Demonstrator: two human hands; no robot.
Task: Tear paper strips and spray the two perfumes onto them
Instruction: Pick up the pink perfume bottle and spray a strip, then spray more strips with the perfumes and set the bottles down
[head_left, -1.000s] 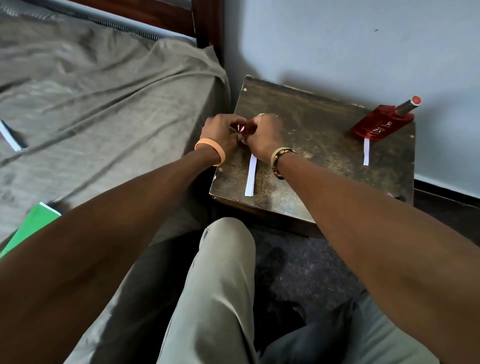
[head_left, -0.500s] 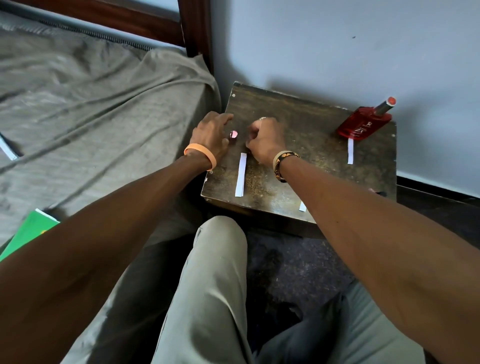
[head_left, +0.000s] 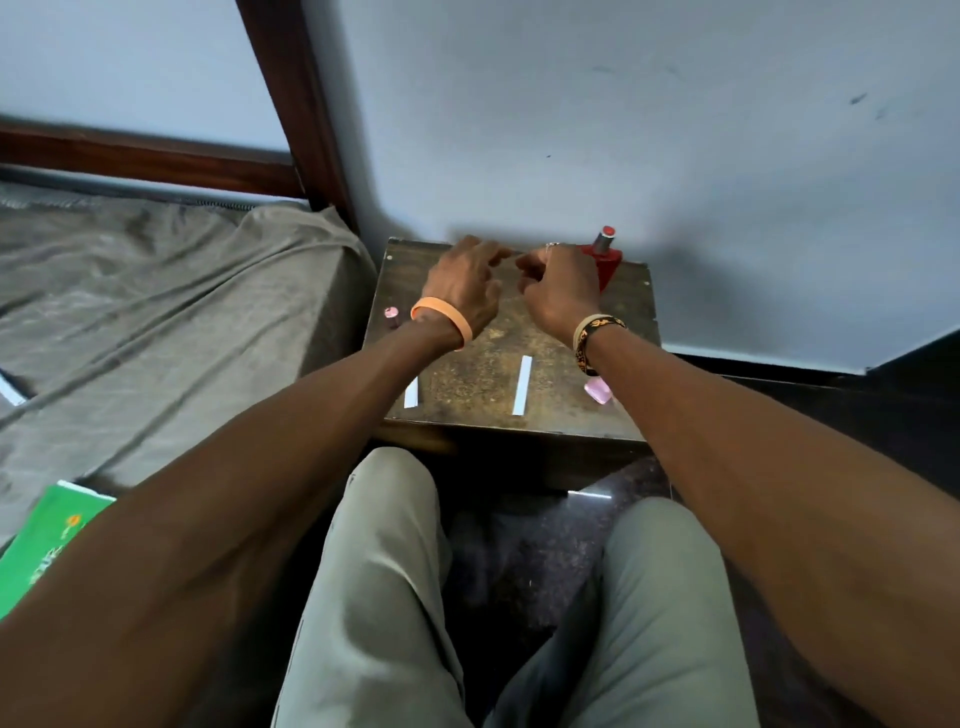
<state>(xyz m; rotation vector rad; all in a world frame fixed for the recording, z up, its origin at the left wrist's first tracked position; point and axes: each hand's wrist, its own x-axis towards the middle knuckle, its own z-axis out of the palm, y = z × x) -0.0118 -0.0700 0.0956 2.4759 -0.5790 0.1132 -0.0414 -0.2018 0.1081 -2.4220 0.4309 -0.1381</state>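
One small pink-capped vial (head_left: 390, 314) stands by the left edge of our scuffed dark wooden table (head_left: 628, 312). Our left hand (head_left: 462, 288) hovers loose, fingers spread, holding nothing. Two flat white paper strips lie up front: left strip (head_left: 411, 392) by our forearm, right strip (head_left: 522, 385) mid-table. Our right hand (head_left: 561, 291) is curled, too blurry to tell if it's pinching anything. One red silver-necked perfume bottle (head_left: 609, 267) sits behind it.

No text could be read; the green packet (head_left: 47, 540) at the lower left bore pale print too blurred to make out.
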